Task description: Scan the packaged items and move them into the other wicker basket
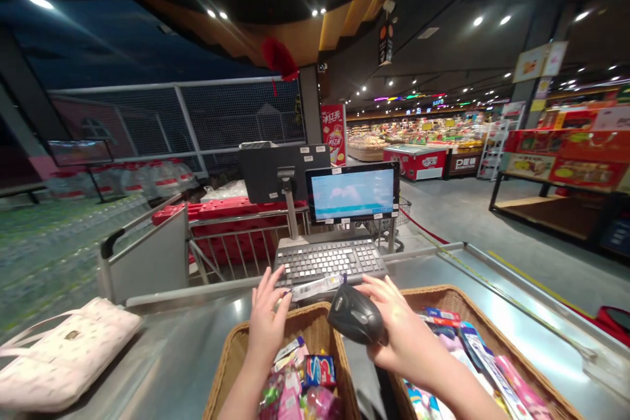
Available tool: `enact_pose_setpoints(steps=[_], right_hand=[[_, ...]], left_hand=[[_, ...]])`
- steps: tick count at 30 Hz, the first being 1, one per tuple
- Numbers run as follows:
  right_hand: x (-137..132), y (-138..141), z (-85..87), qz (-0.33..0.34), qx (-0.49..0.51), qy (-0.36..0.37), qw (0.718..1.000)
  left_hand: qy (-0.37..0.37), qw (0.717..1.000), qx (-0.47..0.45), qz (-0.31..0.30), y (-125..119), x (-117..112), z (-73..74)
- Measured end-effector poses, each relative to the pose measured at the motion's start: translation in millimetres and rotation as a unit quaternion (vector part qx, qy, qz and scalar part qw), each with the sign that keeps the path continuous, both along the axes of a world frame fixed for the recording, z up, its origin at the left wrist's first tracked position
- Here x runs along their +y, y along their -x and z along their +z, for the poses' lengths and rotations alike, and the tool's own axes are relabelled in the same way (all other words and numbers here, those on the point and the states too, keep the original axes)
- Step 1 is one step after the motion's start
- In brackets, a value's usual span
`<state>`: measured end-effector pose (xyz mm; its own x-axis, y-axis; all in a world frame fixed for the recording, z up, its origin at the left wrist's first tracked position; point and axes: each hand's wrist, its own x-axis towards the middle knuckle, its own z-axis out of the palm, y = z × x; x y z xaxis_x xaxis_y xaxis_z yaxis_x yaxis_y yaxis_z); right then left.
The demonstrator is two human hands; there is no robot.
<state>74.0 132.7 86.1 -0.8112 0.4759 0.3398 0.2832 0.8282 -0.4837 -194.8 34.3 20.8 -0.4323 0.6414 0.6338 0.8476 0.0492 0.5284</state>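
Note:
My right hand (396, 325) is wrapped round a black handheld barcode scanner (355, 316), its head pointing left and forward. Between the thumb and fingers of my left hand (268, 312) is the left end of a narrow white packet (317, 287) with dark purple ends, held level just in front of the keyboard (329, 260). Under my left forearm stands a wicker basket (231, 356) with several small packaged goods, among them a blue and red packet (319, 370). A second wicker basket (460, 295) lies under my right forearm, with toothpaste-like boxes and bright packets in it.
A lit monitor (353, 193) stands behind the keyboard, beside a second screen (266, 174) turned away. A pale handbag (69, 354) rests on the metal counter (182, 341) at left. Shopping carts (236, 236) stand beyond, with shop displays farther right.

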Motion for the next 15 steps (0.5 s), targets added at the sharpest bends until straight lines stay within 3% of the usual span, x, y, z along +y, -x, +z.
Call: enact_pose_setpoints(steps=[7,15], right_hand=[[-8.5,18.8,-6.5,0.035,0.006,-0.002,0.999],[-23.4,39.8,-11.1,0.052,-0.009,0.007,0.999]], left_hand=[[0.035,0.999,0.007,0.035,25.3,-39.3,-17.1],[0.109,0.991,-0.039,0.062,46.5,-82.5,-48.7]])
